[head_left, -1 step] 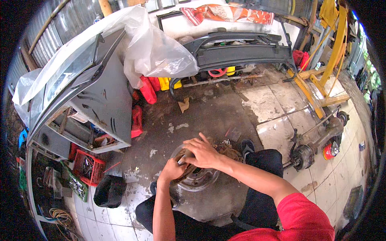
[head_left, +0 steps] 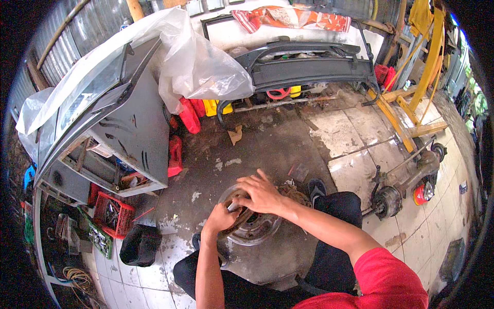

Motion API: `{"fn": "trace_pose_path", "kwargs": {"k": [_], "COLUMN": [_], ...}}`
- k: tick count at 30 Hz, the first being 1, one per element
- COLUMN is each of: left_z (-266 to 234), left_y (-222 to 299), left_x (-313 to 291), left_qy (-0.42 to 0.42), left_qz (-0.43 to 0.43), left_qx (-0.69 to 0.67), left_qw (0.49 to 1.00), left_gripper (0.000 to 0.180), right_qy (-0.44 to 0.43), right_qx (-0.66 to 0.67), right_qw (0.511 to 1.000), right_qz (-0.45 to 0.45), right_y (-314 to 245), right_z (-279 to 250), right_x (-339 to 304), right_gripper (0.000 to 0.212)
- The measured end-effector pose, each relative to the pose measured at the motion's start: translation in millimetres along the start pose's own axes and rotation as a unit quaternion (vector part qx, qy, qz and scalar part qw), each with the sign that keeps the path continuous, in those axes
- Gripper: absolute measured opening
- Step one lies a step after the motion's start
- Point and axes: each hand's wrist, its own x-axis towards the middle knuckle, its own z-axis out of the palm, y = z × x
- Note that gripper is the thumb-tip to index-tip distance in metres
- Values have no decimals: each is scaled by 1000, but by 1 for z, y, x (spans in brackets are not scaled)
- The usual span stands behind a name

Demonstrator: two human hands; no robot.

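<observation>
Evidently mid-job at the near wheel rim [head_left: 257,238], the remainder unclear, you curl your left hand [head_left: 221,218] round a greyish piece [head_left: 233,207], fingers of the right hand [head_left: 261,196] half-spread, hold hidden.

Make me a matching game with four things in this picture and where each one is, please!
Things:
1. Round metal wheel rim
2. Red plastic lattice crate
3. Cloudy see-through plastic sheet
4. Yellow straight-beamed frame

Places:
A. Draped over the grey metal vehicle body
B. At the picture's upper right
C. Beneath the left hand and right hand
D. At the picture's lower left, near the black open container

Pairs: 1-C, 2-D, 3-A, 4-B
</observation>
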Motion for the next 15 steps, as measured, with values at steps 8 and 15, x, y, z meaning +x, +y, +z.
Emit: {"fn": "trace_pose_path", "kwargs": {"k": [8, 15], "left_z": [1, -3], "left_y": [-11, -1], "left_x": [6, 6], "left_qy": [34, 19], "left_qz": [69, 62], "left_qx": [-58, -51], "left_qw": [995, 997], "left_gripper": [45, 46], "right_qy": [28, 51], "right_qx": [7, -10], "right_qw": [999, 996], "right_qz": [-39, -71], "right_y": [-4, -8], "right_z": [-5, -9], "right_x": [3, 1], "right_gripper": [60, 59]}}
